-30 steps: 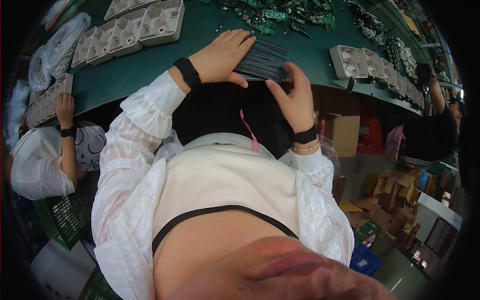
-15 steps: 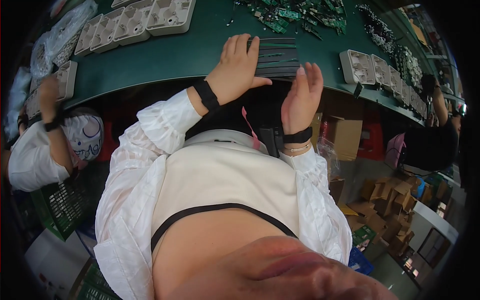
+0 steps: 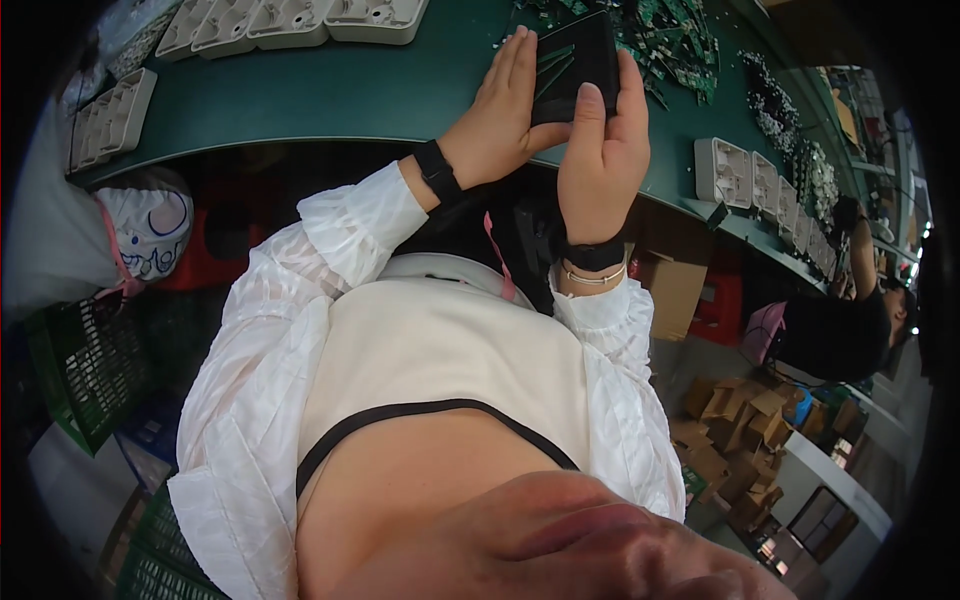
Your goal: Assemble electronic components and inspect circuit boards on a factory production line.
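Between my two hands a dark, flat rectangular block [image 3: 592,58] is raised and tilted at the near side of the green worktable [image 3: 330,95]. A few thin green strips [image 3: 556,64], which look like narrow circuit boards, lie slantwise on its face. Along the block's left edge my left hand [image 3: 497,118] presses with straight fingers, its thumb near the lower edge. My right hand [image 3: 606,150] grips the right side, thumb on the face and fingers round the edge. Just beyond the block lies a loose heap of green circuit boards [image 3: 672,45].
Off-white plastic housings [image 3: 290,22] stand in a row at the far left, with more housings [image 3: 112,118] nearer. Further housings [image 3: 722,172] line the right edge by small wired parts [image 3: 770,100]. A co-worker [image 3: 835,335] sits at the right. Cardboard boxes [image 3: 735,430] lie on the floor.
The block lay flat on the table with its strips across it; now it is lifted and tilted. My right hand moved from beside it onto its right side. The view shifted.
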Motion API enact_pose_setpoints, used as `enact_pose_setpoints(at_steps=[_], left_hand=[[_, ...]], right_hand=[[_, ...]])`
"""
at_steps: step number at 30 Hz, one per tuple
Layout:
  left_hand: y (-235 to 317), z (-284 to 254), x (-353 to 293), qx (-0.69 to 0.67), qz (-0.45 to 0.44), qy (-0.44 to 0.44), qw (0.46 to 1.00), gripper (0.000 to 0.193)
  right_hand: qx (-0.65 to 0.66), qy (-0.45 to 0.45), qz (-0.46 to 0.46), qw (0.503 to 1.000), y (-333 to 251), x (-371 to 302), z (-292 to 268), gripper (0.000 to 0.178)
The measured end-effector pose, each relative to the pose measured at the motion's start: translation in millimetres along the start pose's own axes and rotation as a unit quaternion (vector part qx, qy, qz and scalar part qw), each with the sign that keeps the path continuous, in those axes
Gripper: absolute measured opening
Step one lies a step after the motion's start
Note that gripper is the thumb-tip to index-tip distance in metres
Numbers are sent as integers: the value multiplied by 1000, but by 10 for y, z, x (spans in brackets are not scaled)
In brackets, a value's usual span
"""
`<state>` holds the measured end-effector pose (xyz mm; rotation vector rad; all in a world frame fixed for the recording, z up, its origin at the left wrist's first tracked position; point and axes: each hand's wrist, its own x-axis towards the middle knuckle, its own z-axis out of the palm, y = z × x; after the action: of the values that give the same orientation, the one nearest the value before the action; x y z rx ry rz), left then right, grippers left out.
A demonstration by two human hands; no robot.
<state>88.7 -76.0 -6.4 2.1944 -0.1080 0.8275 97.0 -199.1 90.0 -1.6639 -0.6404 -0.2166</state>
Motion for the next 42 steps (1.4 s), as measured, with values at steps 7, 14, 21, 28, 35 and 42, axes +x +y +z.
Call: enact_pose_setpoints(at_steps=[7, 14, 21, 28, 35, 42], left_hand=[[-45, -51, -8, -92, -25, 24, 995, 104], [-50, -125, 90, -181, -75, 60, 979, 63], [-129, -284, 248, -66, -76, 60, 993, 33], [-147, -501, 383, -137, -86, 122, 979, 24], [24, -585, 399, -130, -3, 117, 985, 20], [324, -819, 576, -233, -129, 60, 962, 27]], right_hand=[[-211, 53, -139, 966, 154, 93, 77, 39], [-265, 74, -183, 944, 91, 82, 120, 37], [-267, 61, -175, 946, 67, 16, 162, 35], [-268, 57, -145, 951, 34, 14, 129, 35], [-268, 50, -158, 949, 46, 8, 133, 35], [-262, 33, -163, 951, 4, 16, 138, 37]])
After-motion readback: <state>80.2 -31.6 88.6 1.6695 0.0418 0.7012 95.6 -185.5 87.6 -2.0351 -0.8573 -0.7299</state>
